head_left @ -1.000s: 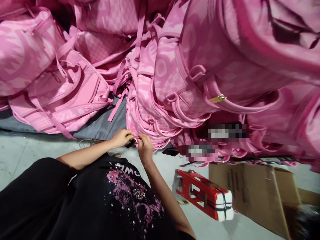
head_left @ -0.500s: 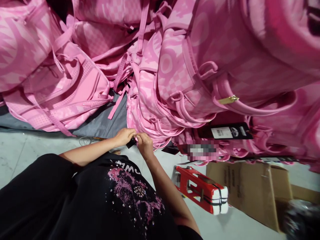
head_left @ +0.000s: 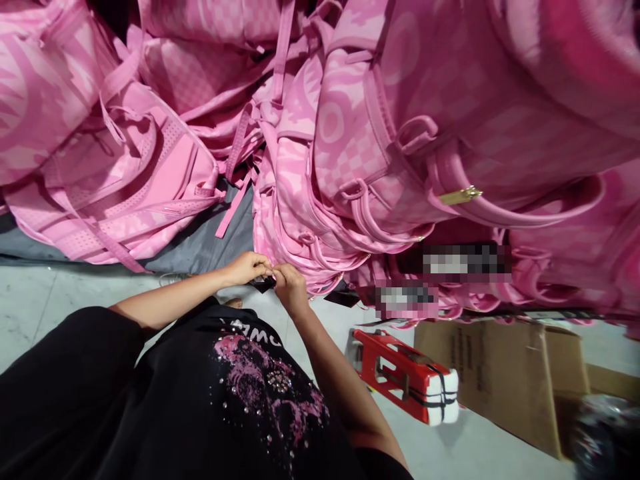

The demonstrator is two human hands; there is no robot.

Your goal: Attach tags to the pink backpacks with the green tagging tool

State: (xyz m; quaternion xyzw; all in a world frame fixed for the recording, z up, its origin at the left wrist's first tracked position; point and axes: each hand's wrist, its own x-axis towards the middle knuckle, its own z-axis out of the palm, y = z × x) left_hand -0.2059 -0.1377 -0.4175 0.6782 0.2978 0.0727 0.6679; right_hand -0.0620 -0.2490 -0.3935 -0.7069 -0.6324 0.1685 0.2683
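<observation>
My left hand (head_left: pixel 249 268) and my right hand (head_left: pixel 291 285) meet fingertip to fingertip at the lower edge of a stack of pink patterned backpacks (head_left: pixel 300 200). Both are closed in a pinch. Directly under the fingertips hangs a small black tag (head_left: pixel 263 285), partly covered by the hands. The pinch sits at its upper end; whether the fingers grip the card itself or a thin cord on it is too small to tell.
Another pink backpack (head_left: pixel 130 180) lies at left on a grey cloth (head_left: pixel 200 243). A gold-trimmed pink handle (head_left: pixel 540 217) juts out at right. Below stand a red and white frame-like object (head_left: pixel 407 377) and a cardboard box (head_left: pixel 505 377) on the pale floor (head_left: pixel 30 293).
My left hand's fingers have straightened a little, and its forearm has shifted slightly up. The black tag has turned flatter below the fingertips. The backpacks stay in place.
</observation>
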